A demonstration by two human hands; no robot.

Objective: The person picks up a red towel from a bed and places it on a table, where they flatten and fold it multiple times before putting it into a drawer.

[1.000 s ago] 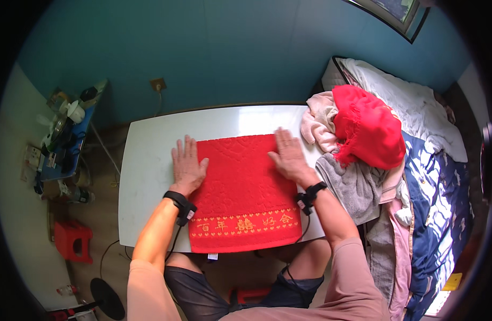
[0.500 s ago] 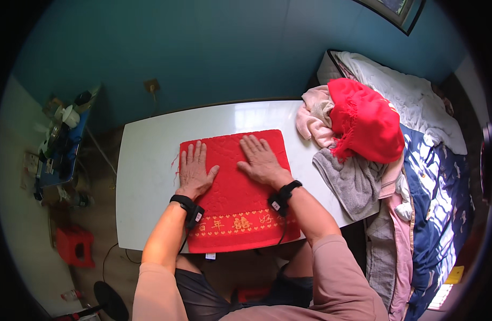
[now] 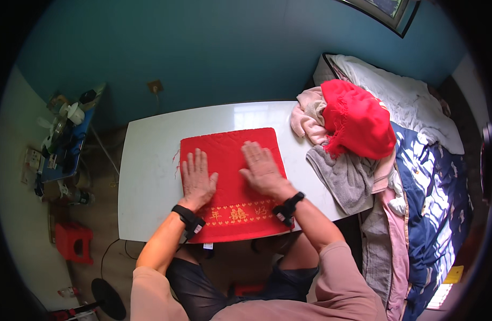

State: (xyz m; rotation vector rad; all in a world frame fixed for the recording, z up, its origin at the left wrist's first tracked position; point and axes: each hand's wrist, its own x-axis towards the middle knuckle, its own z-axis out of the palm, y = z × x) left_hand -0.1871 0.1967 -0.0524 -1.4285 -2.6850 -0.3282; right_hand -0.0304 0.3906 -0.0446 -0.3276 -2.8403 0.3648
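A red towel (image 3: 228,155) lies folded into a rough rectangle on the white table (image 3: 147,166). Yellow lettering and rows of small hearts run along its near end, and a white tag pokes out at the front edge. Loose red threads hang off its left side. My left hand (image 3: 199,179) rests flat on the towel's left part, fingers stretched out. On the right part lies my right hand (image 3: 263,171), palm down, fingers extended and fairly close together. Neither hand grips the cloth. Both wrists wear black straps with small devices.
Right of the towel, a fringed red cloth (image 3: 361,120), a pink towel (image 3: 309,115) and a grey towel (image 3: 342,179) are heaped over the table's edge. A bed with a dark blue cover (image 3: 433,198) adjoins. A cluttered blue side table (image 3: 64,166) and a red stool (image 3: 74,242) stand left.
Both hands have slid slightly toward me over the red towel, still flat. The towel stays folded, and the whole view has shifted a little.
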